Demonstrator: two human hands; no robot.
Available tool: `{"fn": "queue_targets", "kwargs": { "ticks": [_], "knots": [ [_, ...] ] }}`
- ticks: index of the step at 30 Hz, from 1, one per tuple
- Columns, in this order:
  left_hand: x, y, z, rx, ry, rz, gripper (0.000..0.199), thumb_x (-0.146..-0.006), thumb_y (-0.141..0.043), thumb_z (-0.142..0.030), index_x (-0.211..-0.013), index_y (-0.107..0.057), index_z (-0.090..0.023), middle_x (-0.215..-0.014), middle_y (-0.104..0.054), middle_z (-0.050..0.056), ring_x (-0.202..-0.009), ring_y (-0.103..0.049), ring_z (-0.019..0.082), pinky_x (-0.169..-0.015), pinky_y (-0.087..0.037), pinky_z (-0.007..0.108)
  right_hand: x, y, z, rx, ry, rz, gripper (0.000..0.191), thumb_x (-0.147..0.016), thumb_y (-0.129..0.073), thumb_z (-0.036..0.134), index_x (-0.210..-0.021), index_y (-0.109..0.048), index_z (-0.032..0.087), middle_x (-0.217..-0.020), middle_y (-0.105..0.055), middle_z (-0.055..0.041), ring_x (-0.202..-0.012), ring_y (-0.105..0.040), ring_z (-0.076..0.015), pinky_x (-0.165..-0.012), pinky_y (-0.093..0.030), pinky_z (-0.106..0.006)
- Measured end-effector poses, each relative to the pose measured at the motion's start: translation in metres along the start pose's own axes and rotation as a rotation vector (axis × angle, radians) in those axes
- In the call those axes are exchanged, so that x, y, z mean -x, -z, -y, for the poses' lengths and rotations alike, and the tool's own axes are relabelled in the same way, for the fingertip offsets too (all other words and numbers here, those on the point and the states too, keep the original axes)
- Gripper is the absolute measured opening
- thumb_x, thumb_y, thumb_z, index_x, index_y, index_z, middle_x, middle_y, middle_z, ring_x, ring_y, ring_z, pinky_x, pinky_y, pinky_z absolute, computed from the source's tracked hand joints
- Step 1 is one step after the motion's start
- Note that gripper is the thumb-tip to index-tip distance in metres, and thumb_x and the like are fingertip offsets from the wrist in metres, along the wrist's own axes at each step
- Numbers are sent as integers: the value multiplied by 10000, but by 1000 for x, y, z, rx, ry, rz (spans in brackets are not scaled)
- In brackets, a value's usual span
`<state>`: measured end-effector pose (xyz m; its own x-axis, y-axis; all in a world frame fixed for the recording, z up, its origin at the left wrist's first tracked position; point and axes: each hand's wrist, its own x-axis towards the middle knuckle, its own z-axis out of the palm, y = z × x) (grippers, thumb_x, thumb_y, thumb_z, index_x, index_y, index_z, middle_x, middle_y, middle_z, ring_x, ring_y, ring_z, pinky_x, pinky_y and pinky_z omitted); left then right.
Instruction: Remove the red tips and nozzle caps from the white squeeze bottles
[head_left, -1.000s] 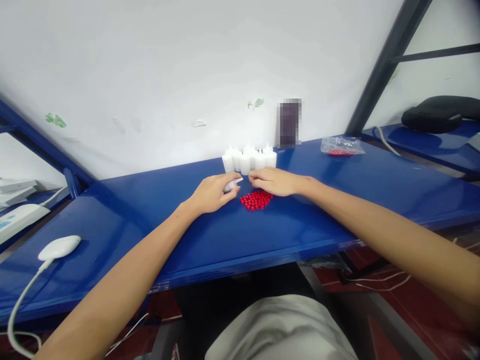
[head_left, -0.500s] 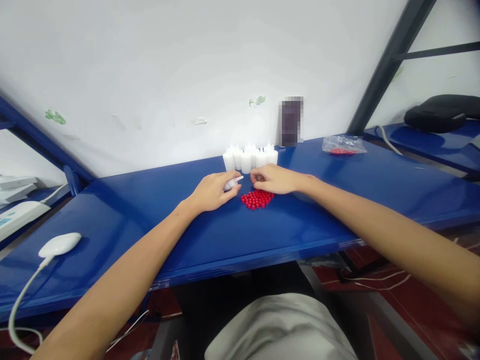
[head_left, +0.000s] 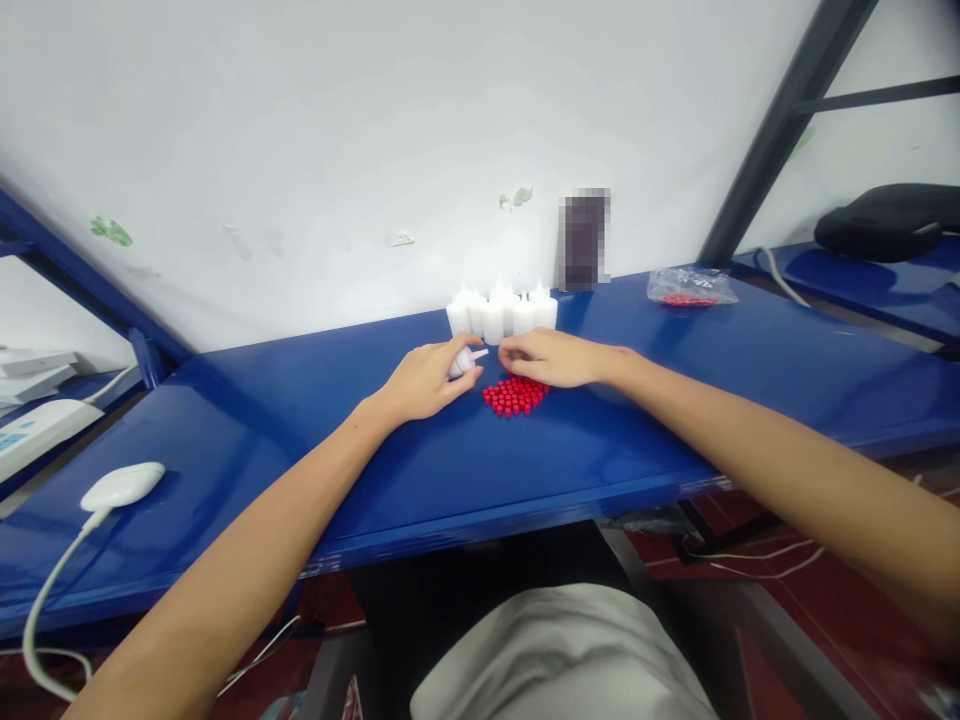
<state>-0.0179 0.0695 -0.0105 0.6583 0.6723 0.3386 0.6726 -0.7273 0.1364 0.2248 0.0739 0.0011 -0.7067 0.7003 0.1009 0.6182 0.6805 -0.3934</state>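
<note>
My left hand is closed around a small white dropper bottle, which lies tilted with its thin nozzle pointing right. Just right of the nozzle tip, my right hand has its fingers curled together in a pinch; whatever they hold, if anything, is hidden. Below the right fingers, a cluster of small red caps is spread on the blue table. Behind both hands, several white bottles with nozzles stand upright in a tight group.
A dark pixelated object leans against the wall. To its right lies a clear plastic bag with red pieces inside. A white rounded device with a cable rests at the table's left. Metal frame posts flank the table.
The bottle's nozzle has tipped slightly upward in my left hand. My right hand has moved a touch to the left, its fingers still pinched. The view has shifted slightly.
</note>
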Motion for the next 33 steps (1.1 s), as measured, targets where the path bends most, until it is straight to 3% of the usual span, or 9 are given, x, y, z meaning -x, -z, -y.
{"fn": "queue_targets", "kwargs": {
  "ticks": [4, 8, 12, 16, 19, 22, 27, 29, 33],
  "knots": [
    [1, 0, 0, -2, 47, -3, 376, -969, -489, -505, -1201, -502, -210, -785, -647, 16, -688, -614, 219, -620, -387, 297, 0, 1, -1, -4, -7, 29, 150, -908, -457, 207, -794, -550, 178, -693, -588, -1, -630, -492, -129, -629, -315, -268],
    [1, -1, 1, 1, 43, -10, 391, -963, -507, -545, -1157, -477, -206, -778, -617, 8, -682, -596, 212, -612, -378, 288, -1, -1, -2, -33, 19, 6, 207, -928, -431, 216, -801, -587, 170, -724, -619, -13, -665, -523, -139, -657, -335, -270],
    [1, -2, 2, -5, 8, 1, 405, -977, -483, -569, -1190, -488, -225, -802, -635, 8, -699, -609, 206, -622, -381, 276, -1, -8, -1, -13, 56, -173, 242, -980, -388, 268, -871, -583, 173, -711, -594, -7, -648, -506, -139, -651, -327, -274],
    [-1, -2, 2, -41, 2, 11, 451, -982, -433, -616, -1164, -546, -220, -804, -663, 22, -692, -624, 211, -604, -371, 274, -1, -14, 5, -48, 132, -349, 151, -956, -470, 289, -1023, -550, 180, -795, -609, -6, -644, -494, -127, -648, -345, -268],
    [-1, -2, 2, -59, 20, 10, 504, -978, -413, -641, -1171, -578, -206, -793, -682, 33, -687, -638, 221, -598, -379, 282, 0, -15, 10, -88, 204, -392, 194, -936, -496, 260, -1103, -557, 182, -915, -655, -27, -640, -507, -115, -647, -370, -264],
    [-1, -2, 3, -48, 13, 7, 551, -978, -412, -643, -1297, -551, -217, -862, -712, 49, -749, -667, 237, -641, -427, 294, -1, -16, 13, -101, 225, -419, 184, -931, -501, 248, -1049, -624, 179, -925, -691, -32, -654, -542, -117, -664, -397, -265],
    [-1, -6, 8, -26, 66, -48, 642, -972, -458, -591, -1481, -371, -210, -975, -710, 73, -851, -674, 267, -726, -475, 339, -5, -12, 12, -96, 50, -575, 156, -869, -557, 212, -947, -686, 168, -860, -720, -24, -627, -563, -116, -660, -410, -268],
    [-1, -7, 10, -5, 101, -63, 522, -1002, -414, -494, -1432, -401, -199, -944, -692, 65, -847, -659, 263, -745, -470, 357, -5, -9, 9, -54, -69, -610, 152, -842, -569, 193, -920, -697, 172, -824, -722, -19, -620, -567, -123, -649, -402, -274],
    [0, -6, 16, 81, 121, -81, 299, -1004, -335, -351, -1201, -453, -159, -860, -613, 49, -732, -582, 210, -700, -440, 343, -4, -6, 0, 58, -204, -519, 184, -804, -580, 150, -920, -713, 198, -865, -749, -23, -708, -624, -162, -669, -411, -287]
  ]
}}
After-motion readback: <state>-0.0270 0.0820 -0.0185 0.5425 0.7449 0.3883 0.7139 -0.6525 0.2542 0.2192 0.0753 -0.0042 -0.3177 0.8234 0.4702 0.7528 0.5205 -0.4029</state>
